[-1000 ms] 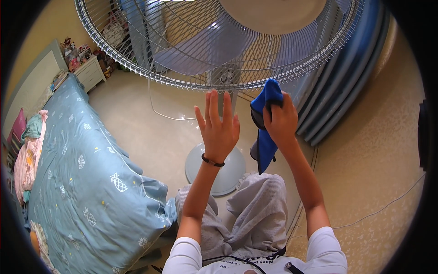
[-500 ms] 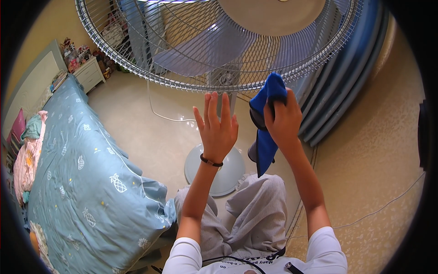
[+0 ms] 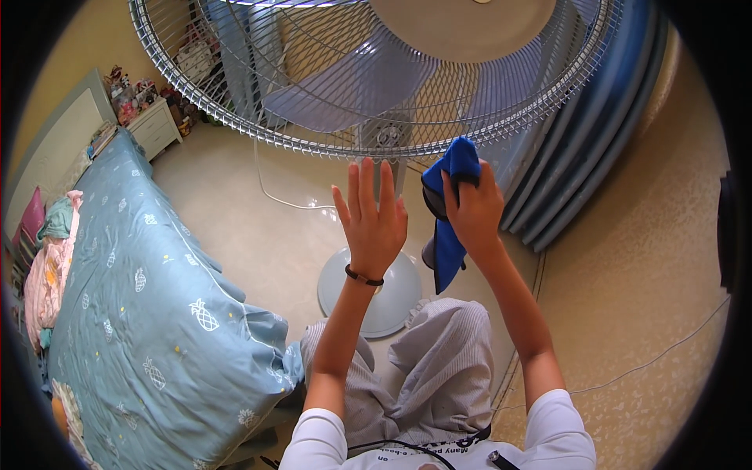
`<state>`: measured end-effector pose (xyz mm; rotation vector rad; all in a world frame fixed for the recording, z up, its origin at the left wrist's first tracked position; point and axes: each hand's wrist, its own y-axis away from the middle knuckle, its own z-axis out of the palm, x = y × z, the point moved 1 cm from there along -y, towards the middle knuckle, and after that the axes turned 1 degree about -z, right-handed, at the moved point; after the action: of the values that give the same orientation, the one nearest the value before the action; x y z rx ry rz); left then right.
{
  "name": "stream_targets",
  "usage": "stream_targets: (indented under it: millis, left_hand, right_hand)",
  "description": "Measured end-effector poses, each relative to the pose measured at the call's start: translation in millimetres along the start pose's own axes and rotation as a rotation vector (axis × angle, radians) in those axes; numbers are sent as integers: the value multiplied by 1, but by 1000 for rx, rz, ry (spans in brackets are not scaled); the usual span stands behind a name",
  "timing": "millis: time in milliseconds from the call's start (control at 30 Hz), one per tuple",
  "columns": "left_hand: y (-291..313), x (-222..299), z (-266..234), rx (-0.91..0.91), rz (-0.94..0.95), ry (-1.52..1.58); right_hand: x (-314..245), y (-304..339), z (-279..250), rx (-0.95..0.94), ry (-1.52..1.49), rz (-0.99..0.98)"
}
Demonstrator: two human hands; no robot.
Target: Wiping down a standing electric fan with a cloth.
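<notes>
Through the head view I see my left hand (image 3: 374, 235) held up empty, fingers spread, a dark bracelet (image 3: 364, 275) round its wrist; its fingertips sit at the fan guard (image 3: 298, 145), though I cannot tell whether they touch the wire. My right hand (image 3: 478, 215) grips a blue cloth (image 3: 449, 258) with black edging, bunched at the top and hanging below the fingers. The cloth's upper fold overlaps the lower rim of the guard; contact there I cannot make out. Behind the wires I have translucent blades (image 3: 345, 94) and a beige hub disc (image 3: 470, 31). Beneath, the round base (image 3: 401, 291) stands on the floor, just beyond the striped trousers (image 3: 450, 352). The white shirt (image 3: 317, 435) carries dark printed lettering (image 3: 462, 450) near its hem, upside down to me. Farther left lies a bed (image 3: 180, 321) under a blue pineapple-patterned cover, with a white nightstand (image 3: 153, 127) beyond.
</notes>
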<state>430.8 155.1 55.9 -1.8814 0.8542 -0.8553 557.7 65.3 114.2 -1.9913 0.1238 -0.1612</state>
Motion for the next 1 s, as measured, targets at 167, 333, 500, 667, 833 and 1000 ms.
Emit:
stream_targets:
  millis: [167, 333, 500, 667, 833, 1000]
  left_hand:
    - [-1, 0, -1, 17, -26, 5]
    - [-1, 0, 0, 21, -29, 31]
    - [-1, -4, 2, -3, -38, 57]
    - [-2, -5, 6, -20, -44, 79]
    - [-1, -9, 8, -32, -38, 78]
    - [-1, -9, 10, -74, -32, 23]
  right_hand:
    - [10, 13, 11, -19, 26, -40]
    - [10, 16, 9, -44, 9, -45]
    - [1, -1, -7, -13, -8, -40]
    - [-6, -22, -25, 33, -34, -4]
    - [-18, -34, -34, 52, -21, -50]
    - [-16, -28, -31, 24, -2, -23]
